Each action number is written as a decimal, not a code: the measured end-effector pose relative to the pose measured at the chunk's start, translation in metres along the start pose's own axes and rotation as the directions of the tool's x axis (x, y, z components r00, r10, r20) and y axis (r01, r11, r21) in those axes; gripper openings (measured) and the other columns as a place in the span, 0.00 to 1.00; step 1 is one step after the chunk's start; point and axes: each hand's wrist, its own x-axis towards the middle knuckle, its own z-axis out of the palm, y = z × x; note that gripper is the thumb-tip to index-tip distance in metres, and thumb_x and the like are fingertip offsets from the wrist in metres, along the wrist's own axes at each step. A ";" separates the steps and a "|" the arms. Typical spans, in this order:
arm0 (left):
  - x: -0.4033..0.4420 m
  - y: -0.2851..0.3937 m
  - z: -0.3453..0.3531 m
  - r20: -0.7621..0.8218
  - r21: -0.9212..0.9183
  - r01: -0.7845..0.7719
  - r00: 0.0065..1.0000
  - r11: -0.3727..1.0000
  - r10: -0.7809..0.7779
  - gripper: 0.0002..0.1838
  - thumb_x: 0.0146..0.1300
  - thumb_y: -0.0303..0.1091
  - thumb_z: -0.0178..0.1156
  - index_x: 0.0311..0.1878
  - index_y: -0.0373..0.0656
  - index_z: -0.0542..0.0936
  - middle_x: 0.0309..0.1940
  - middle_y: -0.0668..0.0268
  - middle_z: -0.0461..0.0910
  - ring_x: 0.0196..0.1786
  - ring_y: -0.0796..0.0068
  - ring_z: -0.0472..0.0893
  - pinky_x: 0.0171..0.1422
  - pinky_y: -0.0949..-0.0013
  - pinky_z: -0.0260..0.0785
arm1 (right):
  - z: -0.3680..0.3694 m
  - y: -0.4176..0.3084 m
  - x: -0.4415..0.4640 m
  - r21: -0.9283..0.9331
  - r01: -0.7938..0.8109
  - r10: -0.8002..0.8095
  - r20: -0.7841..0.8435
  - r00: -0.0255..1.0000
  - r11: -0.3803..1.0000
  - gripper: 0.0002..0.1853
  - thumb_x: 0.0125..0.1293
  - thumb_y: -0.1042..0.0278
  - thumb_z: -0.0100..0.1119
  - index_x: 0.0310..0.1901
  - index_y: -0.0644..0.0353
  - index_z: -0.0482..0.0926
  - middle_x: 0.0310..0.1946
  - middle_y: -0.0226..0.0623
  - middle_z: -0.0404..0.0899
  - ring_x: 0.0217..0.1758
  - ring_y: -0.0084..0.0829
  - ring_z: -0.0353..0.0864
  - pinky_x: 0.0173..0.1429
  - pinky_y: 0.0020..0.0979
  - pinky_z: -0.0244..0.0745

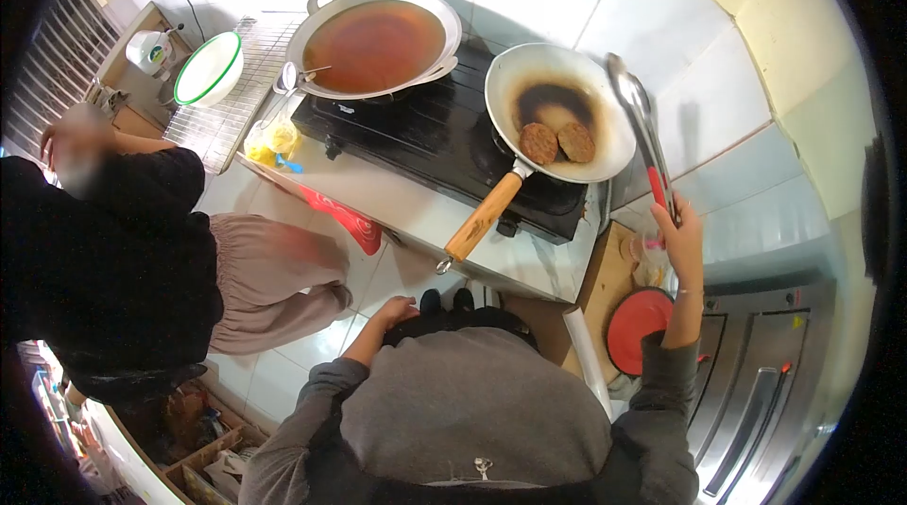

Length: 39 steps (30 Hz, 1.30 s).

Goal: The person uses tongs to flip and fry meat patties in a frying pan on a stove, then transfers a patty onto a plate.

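Observation:
My right hand (pixel 681 236) grips metal tongs (pixel 642 122) with red on the handle; their tips point up beside the right rim of a white frying pan (pixel 611 99). Two browned patties (pixel 539 143) lie side by side in the pan, over a dark patch of oil. The pan's wooden handle (pixel 484 215) points toward me, with no hand on it. My left hand (pixel 395 310) hangs low near my body, its fingers loosely curled; whether it holds anything is unclear.
A wide wok (pixel 452 28) of reddish-brown liquid stands on the black stove (pixel 406 141). A green-rimmed bowl (pixel 210 70) rests on a wire rack (pixel 260 42). Another person (pixel 104 250) stands at the left. A red round lid or plate (pixel 638 330) lies at the lower right.

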 end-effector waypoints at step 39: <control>-0.032 -0.021 0.062 -0.411 -0.067 -0.320 0.872 0.945 0.266 0.12 0.57 0.36 0.50 0.36 0.36 0.73 0.28 0.65 0.75 0.27 0.78 0.73 0.32 0.76 0.67 | 0.013 0.078 -0.041 0.779 -0.093 -0.034 0.146 0.989 0.620 0.18 0.59 0.56 0.49 0.40 0.63 0.63 0.22 0.28 0.62 0.11 0.12 0.55 0.10 0.12 0.48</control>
